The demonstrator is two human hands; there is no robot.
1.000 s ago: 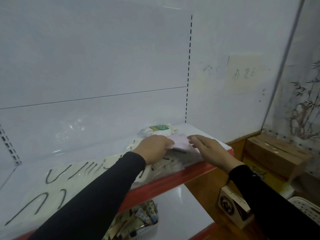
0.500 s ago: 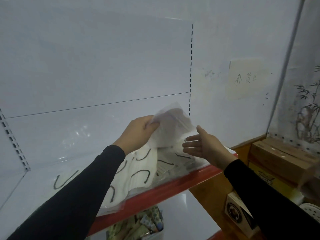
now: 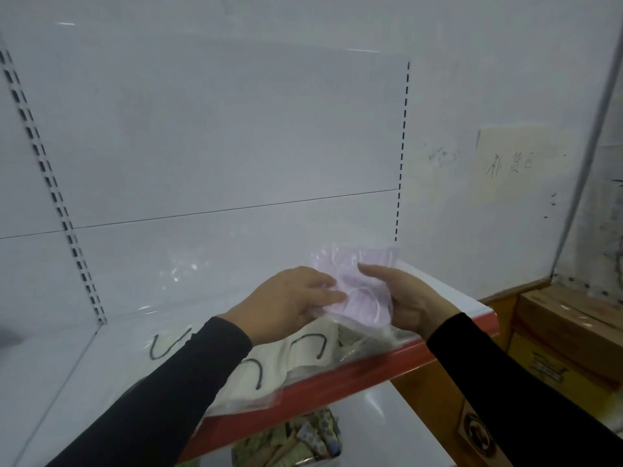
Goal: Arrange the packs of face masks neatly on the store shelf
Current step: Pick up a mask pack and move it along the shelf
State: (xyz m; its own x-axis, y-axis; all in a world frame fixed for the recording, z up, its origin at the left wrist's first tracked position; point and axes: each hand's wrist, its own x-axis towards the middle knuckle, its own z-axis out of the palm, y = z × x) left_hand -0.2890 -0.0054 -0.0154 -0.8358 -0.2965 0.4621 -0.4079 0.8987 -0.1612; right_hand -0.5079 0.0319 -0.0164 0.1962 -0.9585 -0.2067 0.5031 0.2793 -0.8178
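1. Left hand (image 3: 290,303) and right hand (image 3: 406,303) both pinch a pink mask pack (image 3: 357,288), lifted above the shelf (image 3: 387,364).
2. At 7 o'clock, white mask packs (image 3: 303,352) lie in clear bags.
3. The paper note (image 3: 512,163)'s handwriting is unreadable.

The pack of masks (image 3: 357,291) is held above the shelf (image 3: 448,298), near its right end, between the left hand (image 3: 290,305) on its left and the right hand (image 3: 408,301) on its right. Below the hands, a larger pack of masks (image 3: 303,352) lies on the shelf at its front edge. Behind stands the back panel (image 3: 219,136). A paper note (image 3: 515,163) is on the wall to the right. Cardboard boxes (image 3: 569,328) sit lower, right of the shelf. A container of sachets (image 3: 296,439) sits on the lower shelf.
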